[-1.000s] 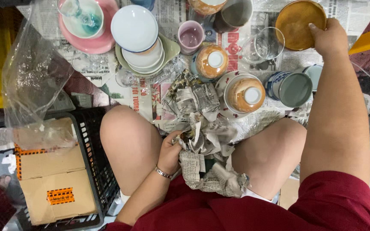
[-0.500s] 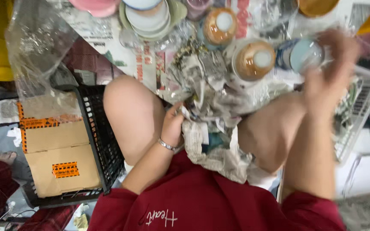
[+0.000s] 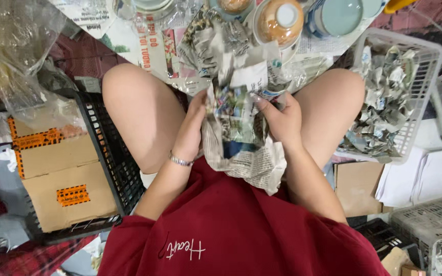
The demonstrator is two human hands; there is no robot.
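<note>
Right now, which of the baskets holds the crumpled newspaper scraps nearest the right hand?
The white basket beside the right knee, heaped with crumpled newspaper, next to the right hand. The black basket on the other side holds cardboard boxes instead.

Crockery packing spot: bowls (image 3: 280,20), newspaper scraps basket (image 3: 395,97), cartons (image 3: 62,174).

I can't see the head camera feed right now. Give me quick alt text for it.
Seen from above, a seated person holds a crumpled newspaper bundle between the knees with the left hand and right hand. Ahead are upturned ceramic bowls on newspaper; a white basket of crumpled paper sits on the right, and a cardboard box in a black crate on the left.
</note>
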